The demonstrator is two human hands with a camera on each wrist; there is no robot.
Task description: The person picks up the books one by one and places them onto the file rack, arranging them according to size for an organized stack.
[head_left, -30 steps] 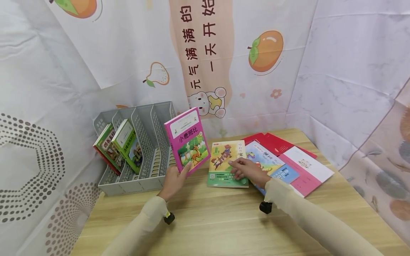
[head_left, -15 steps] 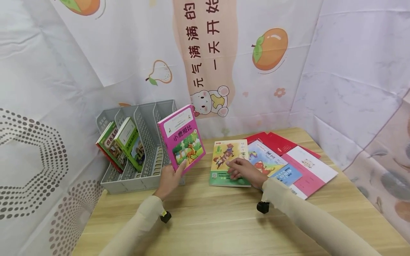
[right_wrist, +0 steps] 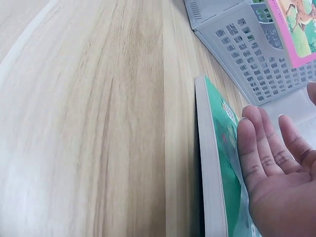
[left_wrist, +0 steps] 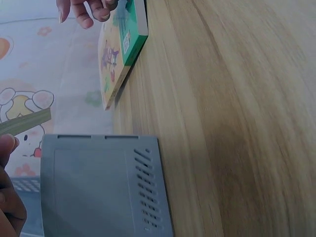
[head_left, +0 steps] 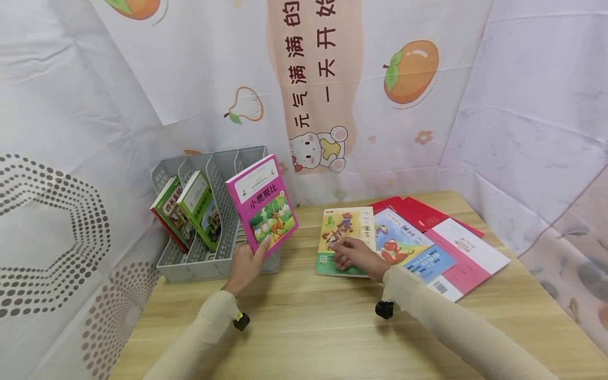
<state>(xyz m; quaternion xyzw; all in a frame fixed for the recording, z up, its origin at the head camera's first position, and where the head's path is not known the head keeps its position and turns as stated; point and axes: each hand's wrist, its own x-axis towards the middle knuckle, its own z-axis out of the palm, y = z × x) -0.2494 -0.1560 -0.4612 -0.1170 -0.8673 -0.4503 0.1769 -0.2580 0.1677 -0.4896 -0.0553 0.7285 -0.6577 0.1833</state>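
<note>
My left hand (head_left: 247, 266) grips a pink paperback book (head_left: 263, 211) by its lower edge, thumb on the front cover. The book is tilted, its cover with a deer facing me, and it overlaps the right-hand slots of a grey divided book rack (head_left: 218, 270). In the left wrist view the book shows only as a thin edge (left_wrist: 24, 122) above the thumb. My right hand (head_left: 358, 257), fingers loosely bent and holding nothing, is over a yellow and green book (head_left: 349, 219) lying on the table. In the right wrist view its fingertips (right_wrist: 247, 129) are close over that green cover.
Two books, one red and green (head_left: 173, 214) and one lime green (head_left: 201, 211), lean in the rack's left slots. Right of the yellow book lie a blue book (head_left: 396, 237), a pink and white book (head_left: 467, 258) and red books (head_left: 427, 214), overlapping. A printed curtain (head_left: 266, 63) stands behind the table.
My left hand has carried the pink book leftward, so it now covers more of the rack's right side. My right hand has slid slightly left above the yellow book. The head view has shifted.
</note>
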